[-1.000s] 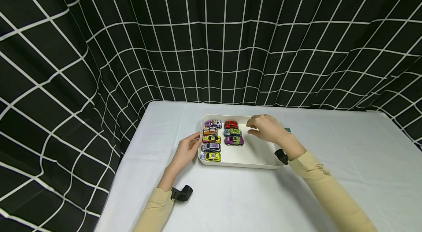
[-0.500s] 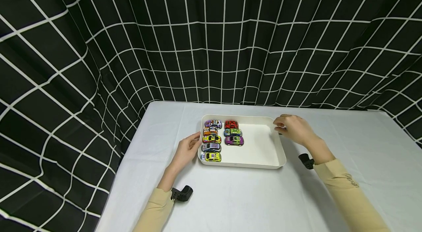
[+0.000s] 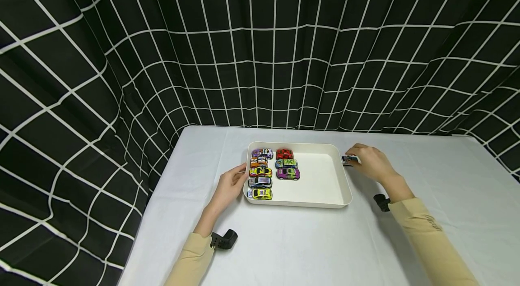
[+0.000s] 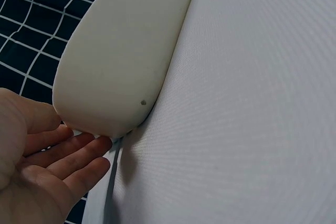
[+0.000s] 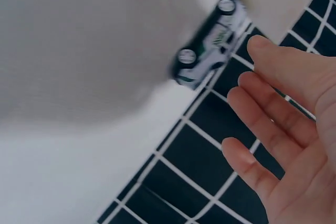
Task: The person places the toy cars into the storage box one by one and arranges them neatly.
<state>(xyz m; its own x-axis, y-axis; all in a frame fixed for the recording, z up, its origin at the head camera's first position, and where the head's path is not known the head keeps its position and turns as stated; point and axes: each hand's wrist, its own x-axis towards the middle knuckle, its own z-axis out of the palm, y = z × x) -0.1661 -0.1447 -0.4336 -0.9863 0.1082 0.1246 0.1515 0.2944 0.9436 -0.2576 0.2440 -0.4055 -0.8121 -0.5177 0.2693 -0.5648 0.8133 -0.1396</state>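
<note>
A shallow white tray (image 3: 321, 182) lies in the middle of the table, with toy cars in two columns on its left side. The left column ends in a yellow car (image 3: 261, 193); the right one has a red car (image 3: 285, 154), a green-and-blue car (image 3: 286, 163) and a purple car (image 3: 288, 173). My left hand (image 3: 229, 185) touches the tray's left wall with extended fingers. Just outside the right wall sits a white-and-dark toy car (image 5: 212, 45). My right hand (image 3: 370, 162) is beside it, its fingers apart from the car in the right wrist view.
A white cloth covers the table (image 3: 300, 241). Black curtains with white grid lines (image 3: 284, 51) hang behind and along the sides. Several more cars fill the left column, among them a purple-and-white car (image 3: 262, 153) at the back.
My right hand has moved right, from above the tray past its right rim, then beside the white-and-dark car, which now shows. My left hand has stayed at the tray's left wall.
</note>
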